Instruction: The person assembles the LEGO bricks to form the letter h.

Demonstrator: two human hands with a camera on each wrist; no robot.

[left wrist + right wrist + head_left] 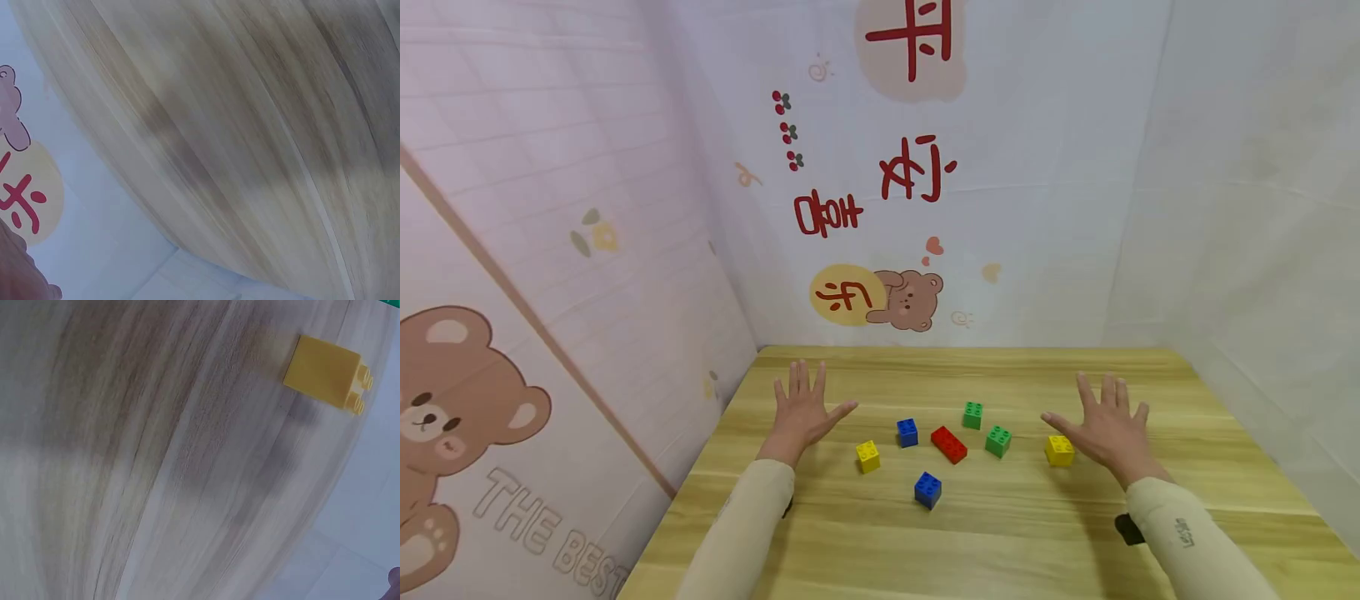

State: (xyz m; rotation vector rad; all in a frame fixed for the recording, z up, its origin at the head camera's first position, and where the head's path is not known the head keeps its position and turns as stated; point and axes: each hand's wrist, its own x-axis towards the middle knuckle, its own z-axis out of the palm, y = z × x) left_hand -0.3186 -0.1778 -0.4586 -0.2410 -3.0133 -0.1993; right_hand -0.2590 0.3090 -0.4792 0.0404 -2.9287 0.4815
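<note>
In the head view my left hand (801, 417) is held over the left of the table with its fingers spread, holding nothing. My right hand (1111, 432) is spread the same way on the right, its thumb near a yellow toy brick (1060, 451). The right wrist view shows that yellow brick (322, 370) standing on the wood. Between the hands lie a second yellow brick (868, 457), two blue bricks, one farther back (907, 432) and one nearer (928, 490), a longer red brick (949, 445) and two green bricks (973, 415). All sit apart.
The wood-grain table (865, 550) ends at a white printed cloth backdrop (1037, 167). A similar cloth with a bear print (460, 408) hangs along the left side, and plain white cloth (1262, 250) lines the right.
</note>
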